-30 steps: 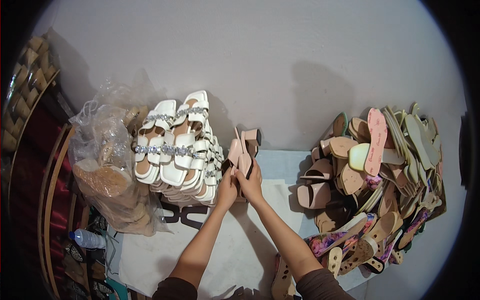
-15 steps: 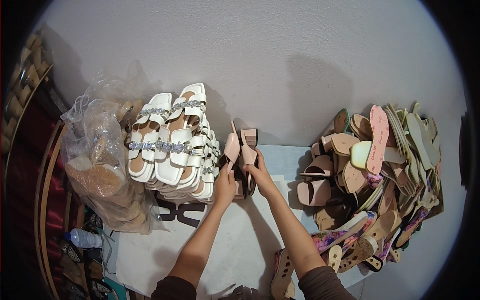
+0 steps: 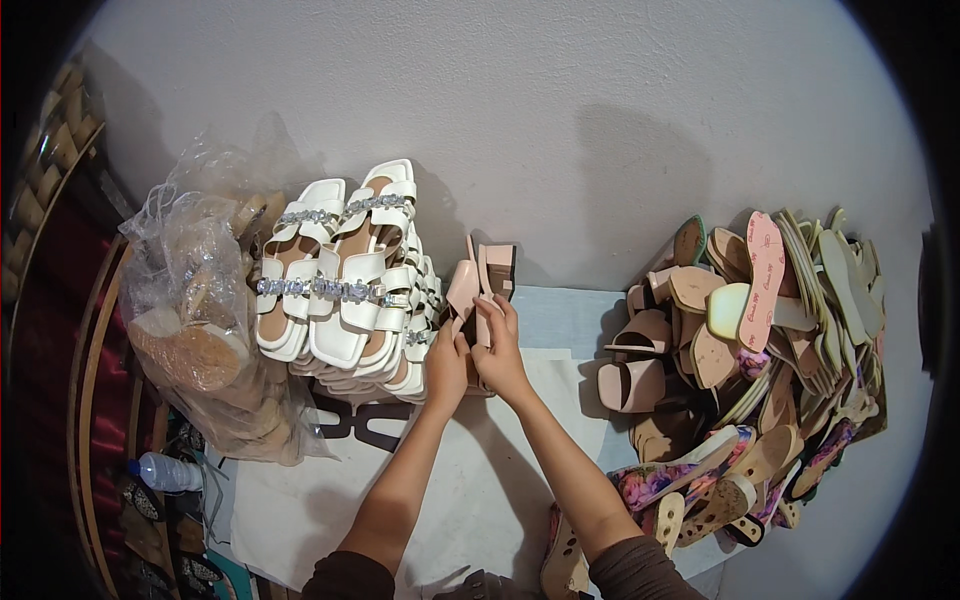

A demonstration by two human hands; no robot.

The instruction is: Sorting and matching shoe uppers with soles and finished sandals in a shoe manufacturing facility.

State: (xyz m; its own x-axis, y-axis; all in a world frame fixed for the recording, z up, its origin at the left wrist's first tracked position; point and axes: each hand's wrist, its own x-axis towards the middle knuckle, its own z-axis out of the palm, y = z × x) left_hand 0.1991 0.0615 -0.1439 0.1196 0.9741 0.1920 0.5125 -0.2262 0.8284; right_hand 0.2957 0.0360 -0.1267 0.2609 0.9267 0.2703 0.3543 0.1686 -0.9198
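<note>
Fingers (image 3: 492, 312) of both hands closed on upright pink heeled soles (image 3: 478, 283), forearms outstretched.

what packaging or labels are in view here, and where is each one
Clear plastic bag: left of the white sandals, crinkled, bulging with tan soles.
Plastic water bottle: lower left, lying down, clear with a pale cap.
Pink insole: upright in the right-hand pile, bearing a small printed mark.
No signs or screens.

Single head view, looking steeply down, close overhead, fisheye-bent edges
</note>
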